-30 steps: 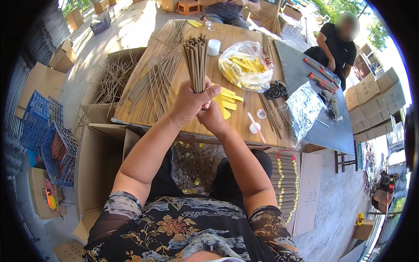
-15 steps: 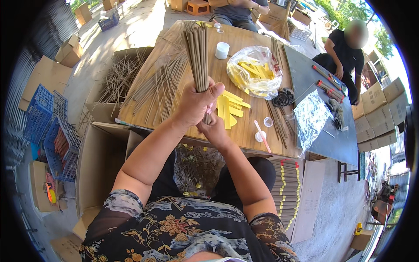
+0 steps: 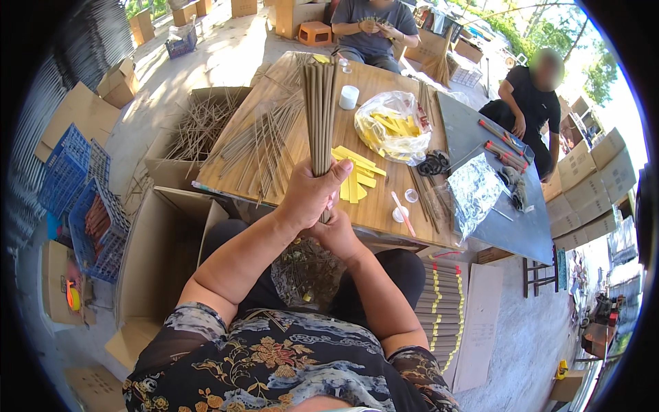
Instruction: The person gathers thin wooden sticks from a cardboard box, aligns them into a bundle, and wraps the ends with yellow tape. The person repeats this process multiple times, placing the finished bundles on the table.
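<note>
Gripping brown sticks (image 3: 320,117), 2 hands (image 3: 309,193) (image 3: 337,235) curled around, left above right.

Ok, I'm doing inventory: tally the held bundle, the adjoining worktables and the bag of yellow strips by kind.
Held bundle of slender brown sticks: 1
Pale wooden worktable, grey worktable: 2
Clear plastic bag with yellow strips: 1
Total: 4

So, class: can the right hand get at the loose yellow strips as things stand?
Probably yes: the yellow strips lie exposed just beyond the right hand, though it's busy at the stick bundle.
</note>
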### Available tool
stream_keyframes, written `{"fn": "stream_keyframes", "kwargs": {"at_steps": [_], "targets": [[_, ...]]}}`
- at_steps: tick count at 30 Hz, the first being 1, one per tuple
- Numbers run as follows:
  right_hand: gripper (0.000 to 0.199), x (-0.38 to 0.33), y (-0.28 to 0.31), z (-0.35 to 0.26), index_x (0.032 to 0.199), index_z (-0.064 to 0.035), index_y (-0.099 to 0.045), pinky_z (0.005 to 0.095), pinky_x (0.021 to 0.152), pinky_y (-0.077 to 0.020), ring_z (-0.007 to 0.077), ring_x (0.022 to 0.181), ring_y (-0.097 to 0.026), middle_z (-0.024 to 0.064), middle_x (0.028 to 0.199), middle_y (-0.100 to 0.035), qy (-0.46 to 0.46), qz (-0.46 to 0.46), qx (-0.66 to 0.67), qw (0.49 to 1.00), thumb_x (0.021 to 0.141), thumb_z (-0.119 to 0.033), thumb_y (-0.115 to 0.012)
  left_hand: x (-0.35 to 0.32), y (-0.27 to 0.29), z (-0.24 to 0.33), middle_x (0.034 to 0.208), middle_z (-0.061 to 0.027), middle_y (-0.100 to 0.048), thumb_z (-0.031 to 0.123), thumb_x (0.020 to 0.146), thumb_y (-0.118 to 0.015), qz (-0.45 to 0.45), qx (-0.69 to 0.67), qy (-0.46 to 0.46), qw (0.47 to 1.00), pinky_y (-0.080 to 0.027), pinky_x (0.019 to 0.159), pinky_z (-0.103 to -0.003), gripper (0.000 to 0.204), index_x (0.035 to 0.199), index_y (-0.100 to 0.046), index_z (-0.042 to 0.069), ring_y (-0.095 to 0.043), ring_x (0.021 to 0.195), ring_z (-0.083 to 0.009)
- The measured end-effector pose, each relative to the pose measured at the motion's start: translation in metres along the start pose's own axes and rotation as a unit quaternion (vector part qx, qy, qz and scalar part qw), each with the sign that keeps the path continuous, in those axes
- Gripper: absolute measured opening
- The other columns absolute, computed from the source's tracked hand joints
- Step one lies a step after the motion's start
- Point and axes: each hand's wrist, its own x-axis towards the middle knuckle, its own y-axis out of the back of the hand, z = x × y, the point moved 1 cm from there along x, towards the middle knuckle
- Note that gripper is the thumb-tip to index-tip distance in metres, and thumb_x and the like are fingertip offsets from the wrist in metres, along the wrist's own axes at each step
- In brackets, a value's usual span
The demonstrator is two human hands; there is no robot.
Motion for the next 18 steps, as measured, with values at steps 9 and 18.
{"fn": "stream_keyframes", "kwargs": {"at_steps": [9, 18], "targets": [[0.073, -0.016, 0.035, -0.115, 0.121, 0.0021, -0.035, 0.0345, 0.092, -0.0367, 0.0222, 0.109, -0.045, 0.0157, 0.113, -0.049, 0.169, 0.014, 0.119, 0.978, 0.068, -0.031, -0.072, -0.032, -0.015, 0.022, 0.061, -0.0001, -0.050, 0.014, 0.080, -0.061, -0.101, 0.311, -0.056, 0.943, -0.038, 0.049, -0.021, 0.014, 0.078, -0.051, 0.004, -0.049, 0.056, -0.0069], [0.020, -0.025, 0.009, -0.118, 0.074, -0.0086, -0.042, 0.0304, 0.053, -0.0450, 0.0125, 0.050, -0.046, 0.0005, 0.055, -0.040, 0.229, 0.177, 0.290, 0.912, 0.088, -0.021, -0.051, -0.042, -0.020, 0.017, 0.084, -0.0141, -0.061, 0.006, 0.069, -0.063, -0.145, 0.519, -0.058, 0.841, -0.046, 0.071, -0.031, 0.030, 0.096, -0.054, 0.001, -0.060, 0.083, -0.0239]]}}
